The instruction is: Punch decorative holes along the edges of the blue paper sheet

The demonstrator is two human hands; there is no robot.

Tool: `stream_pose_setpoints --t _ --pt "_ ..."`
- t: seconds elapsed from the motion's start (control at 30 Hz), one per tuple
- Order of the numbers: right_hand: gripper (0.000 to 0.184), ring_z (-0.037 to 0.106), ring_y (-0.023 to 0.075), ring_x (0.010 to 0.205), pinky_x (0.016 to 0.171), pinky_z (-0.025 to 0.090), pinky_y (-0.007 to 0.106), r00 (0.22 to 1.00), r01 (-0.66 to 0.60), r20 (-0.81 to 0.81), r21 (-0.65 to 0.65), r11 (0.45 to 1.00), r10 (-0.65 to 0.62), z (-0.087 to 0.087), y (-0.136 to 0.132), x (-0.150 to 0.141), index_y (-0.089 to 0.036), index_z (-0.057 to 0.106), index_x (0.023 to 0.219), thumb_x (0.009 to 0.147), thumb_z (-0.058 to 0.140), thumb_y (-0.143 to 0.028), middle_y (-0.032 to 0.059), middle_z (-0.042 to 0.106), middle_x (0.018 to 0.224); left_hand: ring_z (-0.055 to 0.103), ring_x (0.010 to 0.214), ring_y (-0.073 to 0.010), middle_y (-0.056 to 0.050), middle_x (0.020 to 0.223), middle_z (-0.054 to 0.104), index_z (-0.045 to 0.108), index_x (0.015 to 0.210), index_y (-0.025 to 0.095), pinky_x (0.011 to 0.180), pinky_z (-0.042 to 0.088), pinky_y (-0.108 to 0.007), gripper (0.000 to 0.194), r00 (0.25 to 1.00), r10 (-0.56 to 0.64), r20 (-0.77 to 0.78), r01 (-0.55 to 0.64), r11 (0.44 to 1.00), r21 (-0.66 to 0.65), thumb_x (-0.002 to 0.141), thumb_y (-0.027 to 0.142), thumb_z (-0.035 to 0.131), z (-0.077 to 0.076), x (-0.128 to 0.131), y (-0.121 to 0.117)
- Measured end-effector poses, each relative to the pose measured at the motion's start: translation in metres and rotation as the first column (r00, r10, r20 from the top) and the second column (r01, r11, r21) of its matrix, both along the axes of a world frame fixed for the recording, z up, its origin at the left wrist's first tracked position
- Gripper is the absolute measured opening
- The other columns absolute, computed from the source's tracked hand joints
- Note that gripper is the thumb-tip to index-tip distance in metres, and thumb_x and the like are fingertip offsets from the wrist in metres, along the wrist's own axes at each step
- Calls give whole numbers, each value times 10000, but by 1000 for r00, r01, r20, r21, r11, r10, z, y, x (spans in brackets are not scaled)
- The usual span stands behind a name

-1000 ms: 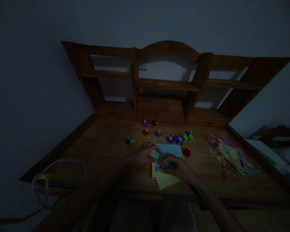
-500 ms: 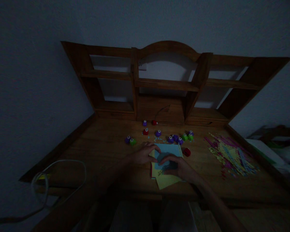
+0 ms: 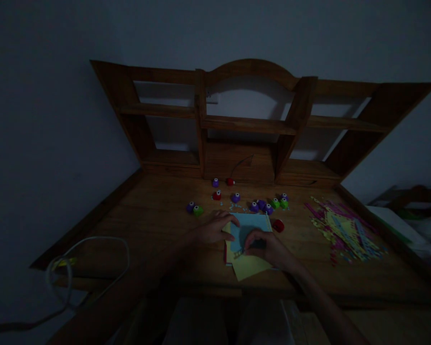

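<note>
My left hand (image 3: pixel 215 228) lies at the left edge of a light blue sheet (image 3: pixel 249 221), thumb and fingers curved apart and touching the paper. My right hand (image 3: pixel 267 247) is over the sheet's lower right part, thumb and index finger pinched together at one end of a short, pale yellow strip with cut-outs (image 3: pixel 238 254). Beneath are yellow sheets (image 3: pixel 249 269), one turned askew toward the desk's front edge, and something with a red edge (image 3: pixel 225 254) at the left. The dim light hides fine detail on the strip.
Several small purple, green and red craft punches (image 3: pixel 236 197) stand behind the sheets, with blue paper bits (image 3: pixel 237 206) among them. A red punch (image 3: pixel 278 225) is right of the paper. Colourful strips (image 3: pixel 345 230) lie heaped at right. A white cable (image 3: pixel 93 238) loops at left.
My right thumb and index finger, apart earlier, have closed on the end of the strip. The strip has shifted slightly. My left hand has stayed on the paper.
</note>
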State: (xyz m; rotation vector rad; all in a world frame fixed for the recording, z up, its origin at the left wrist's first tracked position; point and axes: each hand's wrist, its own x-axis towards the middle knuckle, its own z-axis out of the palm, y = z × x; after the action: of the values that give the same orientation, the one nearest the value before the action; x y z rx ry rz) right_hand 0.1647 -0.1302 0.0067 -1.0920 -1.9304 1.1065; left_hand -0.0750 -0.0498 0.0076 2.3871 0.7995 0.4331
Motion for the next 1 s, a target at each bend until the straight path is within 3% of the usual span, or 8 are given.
stream_pose_setpoints --t 0.17,0.37,0.83,1.0 --pt "153 649 171 849 818 503 302 999 -37 -19 -19 999 37 -1 -1 4 -209 696 840 777 767 -329 8 691 888 441 1151 -236 -1 1165 545 583 1128 302 1004 310 -343 372 1000 -7 4 7 1000 -2 787 355 720 1 0 0" --pt "257 623 192 1035 953 459 340 998 -59 8 1 998 59 8 -3 6 -246 684 1020 790 758 -333 15 685 1076 430 1164 -243 -4 1168 545 595 1123 305 1012 304 -348 344 1000 -21 3 21 1000 -16 802 374 698 4 -1 -1" --pt "158 673 179 839 792 532 307 999 -33 6 -45 998 33 0 1 7 -219 722 851 769 770 -344 18 711 896 418 1163 -237 -8 1161 539 597 1109 287 1010 303 -329 340 1000 -16 -17 15 999 -31 791 310 715 6 1 -1" --pt "201 667 192 889 852 517 331 997 -68 17 -65 996 70 6 -1 12 -229 721 914 780 756 -375 20 717 931 422 1165 -241 -8 1149 542 600 1111 292 1020 294 -340 355 1000 -2 -29 1 999 -40 781 329 727 10 2 -2"
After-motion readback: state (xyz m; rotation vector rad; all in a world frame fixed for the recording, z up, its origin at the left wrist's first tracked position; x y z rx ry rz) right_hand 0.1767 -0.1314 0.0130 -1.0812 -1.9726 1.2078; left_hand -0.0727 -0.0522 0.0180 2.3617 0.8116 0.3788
